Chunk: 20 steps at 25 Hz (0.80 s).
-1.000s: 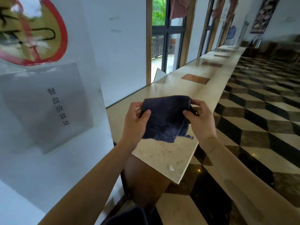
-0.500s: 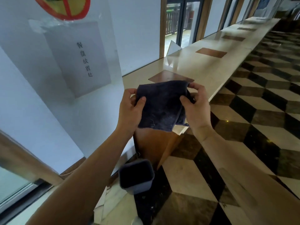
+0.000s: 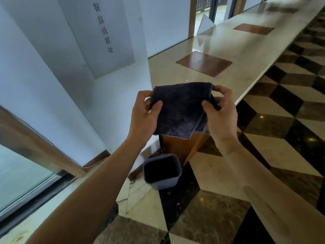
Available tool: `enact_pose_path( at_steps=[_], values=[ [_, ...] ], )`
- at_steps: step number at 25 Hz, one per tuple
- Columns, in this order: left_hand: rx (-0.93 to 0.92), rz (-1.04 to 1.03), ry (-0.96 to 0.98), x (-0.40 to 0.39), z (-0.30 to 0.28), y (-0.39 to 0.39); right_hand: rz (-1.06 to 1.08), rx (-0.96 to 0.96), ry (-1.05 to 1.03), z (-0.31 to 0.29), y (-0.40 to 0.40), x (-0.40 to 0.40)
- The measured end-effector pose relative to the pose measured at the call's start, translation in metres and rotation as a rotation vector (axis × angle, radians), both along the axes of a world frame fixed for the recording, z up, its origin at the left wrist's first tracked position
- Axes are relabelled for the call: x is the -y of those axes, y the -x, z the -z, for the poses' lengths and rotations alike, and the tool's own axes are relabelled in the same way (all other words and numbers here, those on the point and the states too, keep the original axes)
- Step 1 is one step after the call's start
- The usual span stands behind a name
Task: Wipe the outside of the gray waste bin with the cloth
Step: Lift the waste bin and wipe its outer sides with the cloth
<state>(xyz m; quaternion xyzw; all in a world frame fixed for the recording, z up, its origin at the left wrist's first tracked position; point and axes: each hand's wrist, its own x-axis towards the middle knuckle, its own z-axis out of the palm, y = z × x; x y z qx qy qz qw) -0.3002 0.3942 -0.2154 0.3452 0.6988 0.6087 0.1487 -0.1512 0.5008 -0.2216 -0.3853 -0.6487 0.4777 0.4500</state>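
Note:
A dark blue cloth (image 3: 179,110) hangs spread out in front of me, folded once. My left hand (image 3: 143,115) pinches its left edge and my right hand (image 3: 219,115) pinches its upper right corner. Below the cloth, on the floor, stands a small gray waste bin (image 3: 162,181), square, open-topped and dark inside. It sits beside the foot of the counter's wooden end panel (image 3: 181,148). Both hands are well above the bin and apart from it.
A long pale stone counter (image 3: 228,55) with brown inlaid squares runs off to the upper right. A white wall with a posted paper sign (image 3: 103,36) is on the left, a low window (image 3: 21,175) beneath it. The floor (image 3: 274,152) is checkered marble.
My view has tipped downward, bringing the gray bin fully into sight on the floor. The cloth stays held between both hands, now stretched a little wider.

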Motion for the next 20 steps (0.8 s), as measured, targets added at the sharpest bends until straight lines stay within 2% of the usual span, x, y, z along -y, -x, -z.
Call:
enact_pose_path(
  at_steps=[4,7,16,20],
  values=[
    [-0.011,0.008,-0.054,0.009,0.071,0.023,0.033,-0.017,-0.019,0.065,0.025,0.008],
    [-0.016,-0.004,-0.102,0.013,0.144,0.032,0.028,-0.022,-0.074,0.136,0.035,0.011],
    [-0.119,0.011,-0.168,0.024,0.440,0.038,0.023,-0.089,-0.147,0.441,0.033,0.022],
    [-0.121,0.074,-0.179,0.036,0.577,0.040,-0.023,0.054,-0.247,0.568,0.025,0.034]
  ],
)
